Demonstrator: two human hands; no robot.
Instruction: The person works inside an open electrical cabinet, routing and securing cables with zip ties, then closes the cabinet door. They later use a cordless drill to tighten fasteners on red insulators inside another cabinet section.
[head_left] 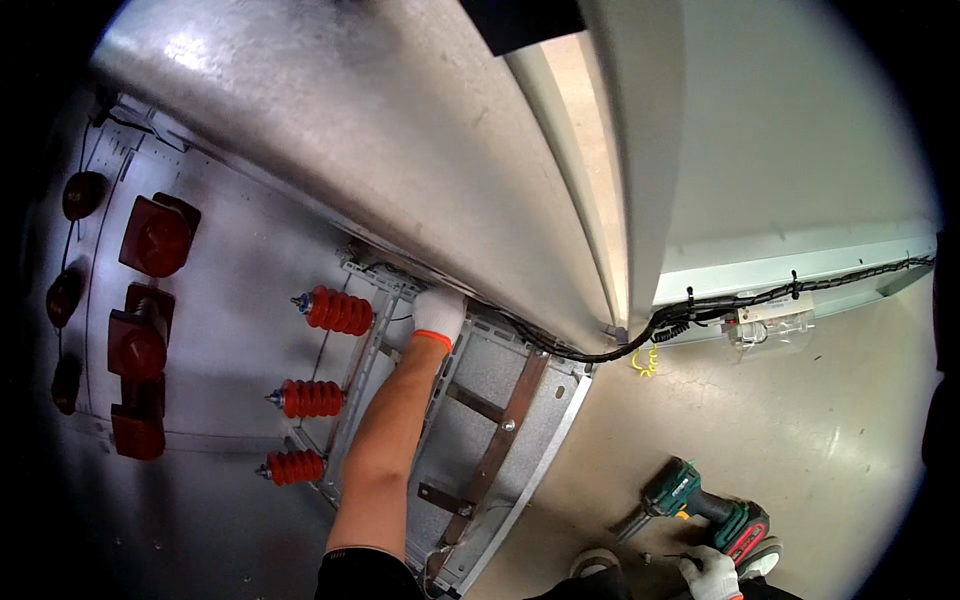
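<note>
Currently, the left hand (440, 312), gloved in white, is placed at the far end of a slotted metal frame (565, 425), near a black cable bundle (600, 356); its fingers are hidden, so whether they are closed cannot be told. Three red ribbed insulators (312, 398) are seen along the frame's left side. The right hand (712, 575), likewise gloved, is held just beside a green-and-black power tool (710, 508); its grip cannot be made out.

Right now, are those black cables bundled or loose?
Bundled: the black cables run together as one thick, wrapped line along the pale panel.
</note>
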